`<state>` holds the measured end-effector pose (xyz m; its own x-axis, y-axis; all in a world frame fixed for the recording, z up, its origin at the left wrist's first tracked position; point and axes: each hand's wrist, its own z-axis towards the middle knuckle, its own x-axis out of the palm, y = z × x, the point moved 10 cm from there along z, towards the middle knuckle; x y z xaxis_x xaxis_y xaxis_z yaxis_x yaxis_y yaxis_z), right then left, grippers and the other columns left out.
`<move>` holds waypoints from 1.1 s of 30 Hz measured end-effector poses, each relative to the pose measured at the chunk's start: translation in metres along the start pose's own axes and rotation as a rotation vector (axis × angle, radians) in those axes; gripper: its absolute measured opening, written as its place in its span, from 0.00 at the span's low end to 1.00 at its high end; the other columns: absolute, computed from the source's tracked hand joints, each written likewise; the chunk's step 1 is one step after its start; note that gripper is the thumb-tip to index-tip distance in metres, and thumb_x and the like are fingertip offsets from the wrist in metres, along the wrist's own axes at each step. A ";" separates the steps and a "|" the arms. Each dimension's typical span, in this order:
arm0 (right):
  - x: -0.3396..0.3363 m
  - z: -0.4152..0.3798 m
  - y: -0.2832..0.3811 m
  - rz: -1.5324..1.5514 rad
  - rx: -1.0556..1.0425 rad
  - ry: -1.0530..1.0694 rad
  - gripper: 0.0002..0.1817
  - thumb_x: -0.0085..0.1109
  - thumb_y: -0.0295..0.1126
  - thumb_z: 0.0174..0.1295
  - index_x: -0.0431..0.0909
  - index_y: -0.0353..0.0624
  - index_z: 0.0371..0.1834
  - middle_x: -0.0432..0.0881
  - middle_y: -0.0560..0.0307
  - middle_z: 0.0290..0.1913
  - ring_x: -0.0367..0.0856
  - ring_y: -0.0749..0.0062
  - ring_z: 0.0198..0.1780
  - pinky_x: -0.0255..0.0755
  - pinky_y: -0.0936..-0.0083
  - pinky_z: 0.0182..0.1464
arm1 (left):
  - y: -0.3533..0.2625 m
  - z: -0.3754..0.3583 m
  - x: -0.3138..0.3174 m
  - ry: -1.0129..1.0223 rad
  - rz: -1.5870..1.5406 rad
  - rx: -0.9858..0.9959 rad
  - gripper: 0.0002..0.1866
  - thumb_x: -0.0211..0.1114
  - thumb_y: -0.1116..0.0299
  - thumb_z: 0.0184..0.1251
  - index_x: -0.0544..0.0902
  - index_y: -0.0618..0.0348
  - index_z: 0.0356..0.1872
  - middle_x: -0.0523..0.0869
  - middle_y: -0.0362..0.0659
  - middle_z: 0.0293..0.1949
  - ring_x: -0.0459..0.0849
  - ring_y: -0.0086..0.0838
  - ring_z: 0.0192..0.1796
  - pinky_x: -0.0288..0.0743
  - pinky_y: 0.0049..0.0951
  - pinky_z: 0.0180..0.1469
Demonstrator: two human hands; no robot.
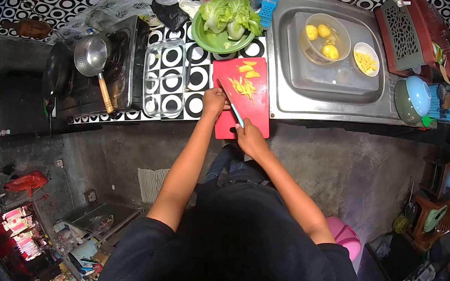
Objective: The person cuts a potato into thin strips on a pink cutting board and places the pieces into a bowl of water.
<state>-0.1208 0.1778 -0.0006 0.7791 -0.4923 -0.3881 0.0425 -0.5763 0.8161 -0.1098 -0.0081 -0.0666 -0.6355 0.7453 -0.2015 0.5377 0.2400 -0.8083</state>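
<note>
My right hand (252, 139) is closed round the light blue handle of a knife (236, 113), whose blade points up and left over the red cutting board (263, 97). My left hand (214, 104) is at the board's left edge beside the blade, fingers curled; whatever they may hold is hidden. Thin yellow strips (243, 88), apparently potato, lie in a pile on the board above the knife. Some thicker yellow slices (250, 71) rest near its far end.
A green bowl (215, 42) of leafy greens and a glass dish (149, 96) flank the board. On the sink (287, 100) sit a tub (345, 38) of peeled potatoes and a white bowl (374, 70) of strips. A pan (91, 54) stands on the stove at left.
</note>
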 end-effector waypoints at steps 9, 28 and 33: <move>0.004 0.003 -0.005 0.005 0.012 -0.015 0.19 0.49 0.39 0.76 0.70 0.27 0.46 0.81 0.23 0.38 0.81 0.28 0.45 0.71 0.45 0.48 | 0.006 0.008 0.000 0.009 -0.022 0.011 0.07 0.56 0.81 0.68 0.83 0.72 0.35 0.87 0.49 0.30 0.89 0.32 0.29 0.89 0.32 0.34; 0.006 0.001 -0.003 -0.029 0.035 -0.047 0.19 0.48 0.39 0.77 0.71 0.27 0.46 0.81 0.23 0.37 0.80 0.27 0.44 0.70 0.44 0.47 | 0.002 0.008 0.002 0.013 -0.073 -0.005 0.08 0.54 0.85 0.64 0.83 0.73 0.32 0.85 0.49 0.29 0.87 0.32 0.28 0.90 0.34 0.33; 0.006 0.001 0.000 -0.053 0.029 -0.062 0.18 0.47 0.38 0.77 0.70 0.26 0.45 0.80 0.22 0.36 0.80 0.26 0.43 0.70 0.43 0.46 | -0.005 0.002 0.003 0.030 -0.087 -0.022 0.08 0.54 0.84 0.65 0.82 0.73 0.33 0.86 0.49 0.30 0.88 0.33 0.28 0.90 0.35 0.34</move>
<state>-0.1166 0.1747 -0.0034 0.7359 -0.4995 -0.4572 0.0641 -0.6207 0.7814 -0.1155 -0.0077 -0.0647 -0.6632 0.7397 -0.1143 0.4937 0.3176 -0.8095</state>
